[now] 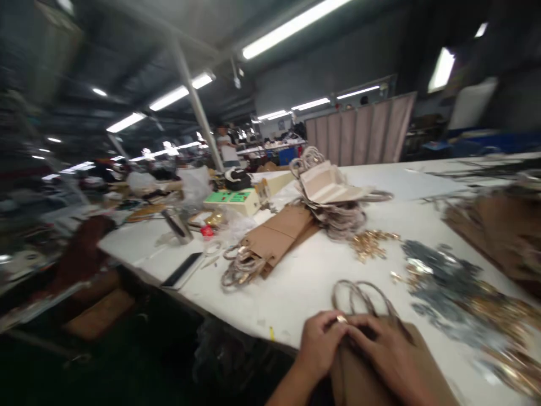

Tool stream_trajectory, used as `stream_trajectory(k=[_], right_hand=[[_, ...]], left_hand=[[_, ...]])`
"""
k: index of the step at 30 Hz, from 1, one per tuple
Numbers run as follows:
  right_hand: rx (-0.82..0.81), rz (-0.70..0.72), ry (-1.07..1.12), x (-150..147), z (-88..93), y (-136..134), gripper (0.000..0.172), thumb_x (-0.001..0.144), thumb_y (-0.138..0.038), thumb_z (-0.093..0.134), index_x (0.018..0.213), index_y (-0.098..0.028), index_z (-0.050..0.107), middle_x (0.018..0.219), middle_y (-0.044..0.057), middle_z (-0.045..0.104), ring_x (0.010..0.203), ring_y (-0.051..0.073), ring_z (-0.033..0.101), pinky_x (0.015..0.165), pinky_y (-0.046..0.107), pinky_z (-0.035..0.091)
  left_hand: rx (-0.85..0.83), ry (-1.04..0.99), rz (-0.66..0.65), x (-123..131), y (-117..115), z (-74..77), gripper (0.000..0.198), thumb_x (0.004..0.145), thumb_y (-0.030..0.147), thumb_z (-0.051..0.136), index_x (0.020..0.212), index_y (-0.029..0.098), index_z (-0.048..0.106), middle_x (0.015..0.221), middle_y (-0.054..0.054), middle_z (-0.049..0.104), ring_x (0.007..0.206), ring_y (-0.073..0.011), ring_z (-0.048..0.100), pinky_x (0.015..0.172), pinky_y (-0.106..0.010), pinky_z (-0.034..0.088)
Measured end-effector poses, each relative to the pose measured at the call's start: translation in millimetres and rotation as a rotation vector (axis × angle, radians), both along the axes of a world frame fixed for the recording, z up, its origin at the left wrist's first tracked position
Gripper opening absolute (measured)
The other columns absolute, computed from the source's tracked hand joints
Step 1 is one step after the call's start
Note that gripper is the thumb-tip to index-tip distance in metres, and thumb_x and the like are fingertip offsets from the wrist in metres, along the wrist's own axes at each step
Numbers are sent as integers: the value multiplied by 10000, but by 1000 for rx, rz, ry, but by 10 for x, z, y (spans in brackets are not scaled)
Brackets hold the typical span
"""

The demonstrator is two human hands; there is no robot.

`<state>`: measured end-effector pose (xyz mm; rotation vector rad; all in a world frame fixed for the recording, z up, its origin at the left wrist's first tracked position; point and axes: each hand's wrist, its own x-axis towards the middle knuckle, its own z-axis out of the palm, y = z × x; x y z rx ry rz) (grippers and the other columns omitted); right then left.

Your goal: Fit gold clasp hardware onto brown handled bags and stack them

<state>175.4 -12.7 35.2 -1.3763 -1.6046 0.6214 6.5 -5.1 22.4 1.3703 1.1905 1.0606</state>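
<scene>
At the left of the white table (262, 307) a metal cup (177, 226) stands tilted in view, with a dark-screened phone (182, 270) lying near the edge in front of it. Next comes a small red item (207, 231) beside clear plastic, then a pale box with a green top (232, 197); a person (229, 151) stands far behind. A stack of brown bag pieces (276, 234) lies with its cord loops toward the near edge, its far end against a pile of pale pieces (325, 183). Nearer, the left hand (316, 344) pinches a small gold fitting (341, 319) in its fingertips, at the top edge of a brown bag piece (355, 375) with cord handles (374, 299) looping up behind. The right hand (391, 352) lies over that piece, its bent fingers meeting the left's at the fitting — whether it grasps fitting or edge, I cannot tell. Past the hands are a scatter of gold bits (369, 243), a spread of grey pieces (448, 276) mixed with more gold and, far right, another brown stack (507, 225) — blurred.
</scene>
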Motion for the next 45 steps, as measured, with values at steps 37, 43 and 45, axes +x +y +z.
stream_trajectory(k=[37, 43, 45], right_hand=[[-77, 87, 265, 27, 0, 85, 171, 912, -287, 670, 1035, -237, 778, 969, 31, 749, 894, 203, 669, 829, 310, 510], [-77, 161, 296, 17, 49, 66, 165, 948, -315, 653, 1029, -272, 791, 995, 30, 769, 961, 232, 686, 904, 347, 505], [-90, 188, 311, 9, 60, 64, 161, 950, -328, 653, 1024, -290, 791, 995, 27, 773, 960, 237, 690, 911, 355, 506]], left_hand=[[-1, -46, -116, -32, 242, 57, 315, 903, 391, 671, 1115, 184, 780, 985, -59, 794, 883, -201, 715, 803, -301, 585], [-44, -36, -67, -41, 264, 61, 332, 861, 448, 720, 992, 155, 809, 820, -53, 789, 722, -171, 671, 701, -266, 540], [-54, -24, -53, -26, 262, 75, 332, 847, 453, 729, 972, 157, 813, 809, -55, 790, 715, -178, 671, 696, -271, 538]])
